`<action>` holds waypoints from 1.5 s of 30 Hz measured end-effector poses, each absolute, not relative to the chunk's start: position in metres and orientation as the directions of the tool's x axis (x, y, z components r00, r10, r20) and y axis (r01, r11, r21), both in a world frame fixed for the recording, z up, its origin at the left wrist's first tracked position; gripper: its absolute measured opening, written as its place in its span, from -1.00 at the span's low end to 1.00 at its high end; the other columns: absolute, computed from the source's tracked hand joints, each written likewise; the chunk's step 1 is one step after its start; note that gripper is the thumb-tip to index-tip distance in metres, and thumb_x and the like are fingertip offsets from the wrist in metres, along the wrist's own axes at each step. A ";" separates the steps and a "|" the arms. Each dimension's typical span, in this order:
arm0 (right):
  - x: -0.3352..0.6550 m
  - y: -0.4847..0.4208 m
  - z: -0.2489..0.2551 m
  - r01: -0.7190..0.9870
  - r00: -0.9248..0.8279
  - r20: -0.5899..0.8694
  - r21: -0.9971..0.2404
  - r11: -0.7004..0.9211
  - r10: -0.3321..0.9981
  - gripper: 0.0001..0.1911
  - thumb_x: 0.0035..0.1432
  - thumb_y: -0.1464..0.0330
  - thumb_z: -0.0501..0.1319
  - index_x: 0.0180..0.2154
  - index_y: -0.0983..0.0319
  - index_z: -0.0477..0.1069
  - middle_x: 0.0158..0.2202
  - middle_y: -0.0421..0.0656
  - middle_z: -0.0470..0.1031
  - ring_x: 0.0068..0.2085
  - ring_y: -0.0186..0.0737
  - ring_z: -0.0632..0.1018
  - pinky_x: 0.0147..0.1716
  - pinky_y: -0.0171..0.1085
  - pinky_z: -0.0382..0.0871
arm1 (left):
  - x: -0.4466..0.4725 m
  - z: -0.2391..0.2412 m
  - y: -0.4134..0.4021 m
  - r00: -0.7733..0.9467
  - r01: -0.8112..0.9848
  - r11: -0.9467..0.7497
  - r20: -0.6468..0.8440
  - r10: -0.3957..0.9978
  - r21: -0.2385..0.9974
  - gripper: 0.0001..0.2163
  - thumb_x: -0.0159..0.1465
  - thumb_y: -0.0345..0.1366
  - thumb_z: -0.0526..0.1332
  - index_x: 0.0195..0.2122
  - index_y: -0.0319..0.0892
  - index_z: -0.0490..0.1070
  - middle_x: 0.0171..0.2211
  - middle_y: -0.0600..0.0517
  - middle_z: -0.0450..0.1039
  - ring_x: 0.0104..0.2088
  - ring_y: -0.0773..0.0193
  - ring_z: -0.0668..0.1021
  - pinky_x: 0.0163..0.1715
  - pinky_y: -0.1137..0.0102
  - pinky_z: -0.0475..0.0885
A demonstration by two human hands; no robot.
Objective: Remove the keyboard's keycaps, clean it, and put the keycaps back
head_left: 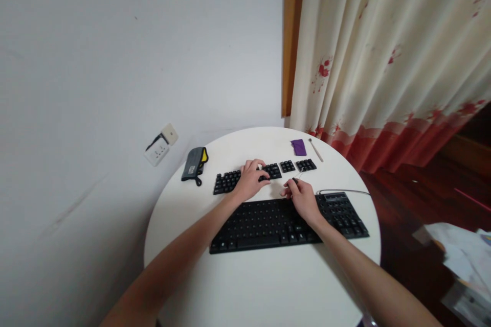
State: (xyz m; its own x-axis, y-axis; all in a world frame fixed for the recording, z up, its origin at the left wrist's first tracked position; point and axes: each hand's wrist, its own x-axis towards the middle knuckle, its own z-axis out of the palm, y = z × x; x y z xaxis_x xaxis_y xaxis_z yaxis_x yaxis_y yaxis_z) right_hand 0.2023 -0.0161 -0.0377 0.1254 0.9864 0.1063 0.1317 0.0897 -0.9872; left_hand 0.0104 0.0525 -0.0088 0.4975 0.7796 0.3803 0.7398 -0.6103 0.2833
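1. The black keyboard (264,220) lies across the middle of the round white tabletop (245,288). Much of its main section shows small round stems where caps would sit, while a few caps are in place along the near edge.
2. The left hand (250,181) reaches over the loose keycaps (227,183) beyond the keyboard, palm down with its fingers bent. A dark spot shows between its thumb and forefinger; I cannot tell whether they grip anything.
3. The right hand (303,198) is above the keyboard, right of its middle. Its thumb and fingertips pinch a small dark object (294,180), with thin pale lines reaching out just beyond it.
4. The loose keycaps stand in tidy rows behind the keyboard: a long block partly hidden by the left hand, then a small group (287,166) and another group (307,165) toward the right.
5. At the far left of the tabletop is a grey pouch (193,164) with a yellow patch and a dark loop.
6. Toward the far right edge lie a purple cloth (298,147) and, just beside it, a slim stick (316,150) with a dark tip.
7. A thin cable (345,190) runs from behind the keyboard toward the tabletop's right edge.
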 end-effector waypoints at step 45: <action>0.217 -0.013 -0.032 0.157 0.193 0.185 -0.975 0.156 0.964 -0.55 0.23 0.04 0.04 -0.39 0.28 0.43 -0.51 -0.06 0.56 -0.51 -0.23 0.47 -0.44 -0.29 0.34 | 0.019 -0.002 0.018 0.584 0.669 -0.637 0.258 0.769 0.382 -0.85 0.27 -0.26 0.23 -0.15 -0.09 0.46 -0.17 -0.01 0.42 -0.09 0.12 0.42 -0.03 0.23 0.27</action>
State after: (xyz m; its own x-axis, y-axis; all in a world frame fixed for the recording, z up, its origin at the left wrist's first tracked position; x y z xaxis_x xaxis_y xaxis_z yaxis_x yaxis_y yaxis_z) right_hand 0.2170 -0.0127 -0.0316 0.1934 0.9636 0.1848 0.1571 0.1555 -0.9753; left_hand 0.0191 0.0178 -0.0019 0.5844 0.7692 0.2584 0.6694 -0.6370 0.3823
